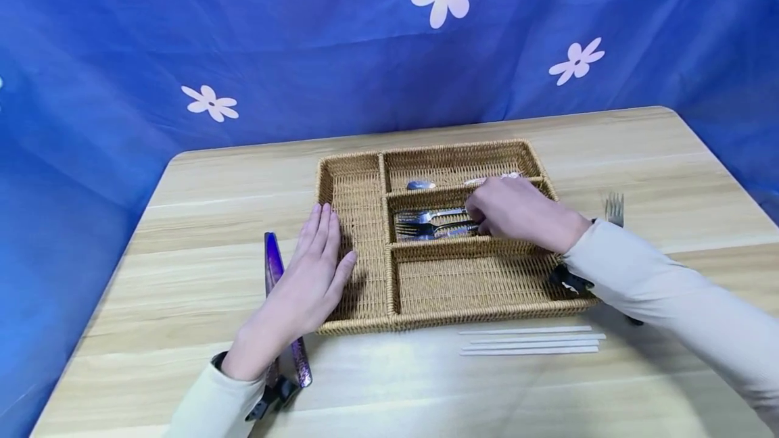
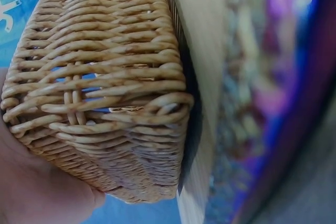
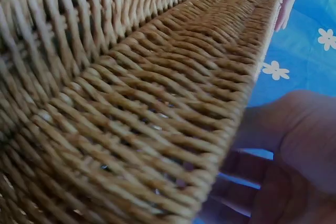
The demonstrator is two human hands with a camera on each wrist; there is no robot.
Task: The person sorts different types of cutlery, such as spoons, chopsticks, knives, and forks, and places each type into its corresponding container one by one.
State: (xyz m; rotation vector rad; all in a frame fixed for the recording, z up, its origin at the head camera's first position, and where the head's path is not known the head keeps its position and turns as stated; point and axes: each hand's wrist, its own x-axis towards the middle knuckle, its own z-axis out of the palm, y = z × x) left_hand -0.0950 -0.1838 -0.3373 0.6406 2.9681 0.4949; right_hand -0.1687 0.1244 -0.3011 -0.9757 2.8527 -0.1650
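Note:
A woven wicker cutlery tray (image 1: 356, 228) with several compartments lies on the table. My left hand (image 1: 316, 269) rests on its left rim with straight fingers; the left wrist view shows that hand (image 2: 47, 192) against the wicker corner. My right hand (image 1: 517, 211) reaches into the middle compartment, its fingers curled at the handle end of a dark fork (image 1: 420, 229). A silver fork (image 1: 420, 217) lies beside that one. The right fingertips are partly hidden; in the right wrist view the divider covers the tips of the right hand (image 3: 283, 161).
A spoon (image 1: 420, 185) lies in the back compartment. Left of the tray are long purple iridescent knife-like utensils (image 1: 299, 360), partly under the left arm. White chopsticks (image 1: 535, 342) lie in front. Another fork (image 1: 615, 208) is at the right, partly behind the right sleeve.

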